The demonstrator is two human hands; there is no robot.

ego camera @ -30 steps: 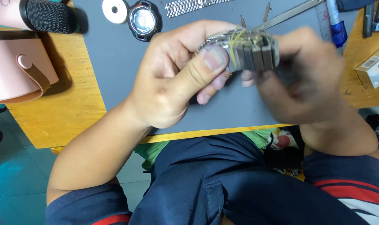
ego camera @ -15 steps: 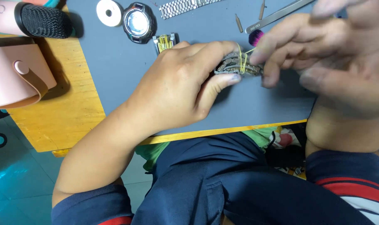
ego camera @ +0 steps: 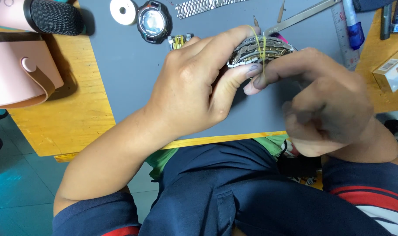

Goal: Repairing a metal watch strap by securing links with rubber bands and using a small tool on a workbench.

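Two hands over a grey mat (ego camera: 133,78), centre frame; bare mat lies at left centre, its yellow front edge just below the wrists. Left hand (ego camera: 194,87): fingers curled, thumb and forefinger pinching a bundle of metal watch bands (ego camera: 251,50), upper centre-right. Right hand (ego camera: 326,105): fingers bent, fingertip touching the yellow rubber band (ego camera: 263,52) around the bundle. Watch case (ego camera: 153,21) near the top edge.

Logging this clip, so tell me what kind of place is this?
Probably a watch repair bench: a grey work mat carries a strapless watch case, a loose metal watch band and tweezers.
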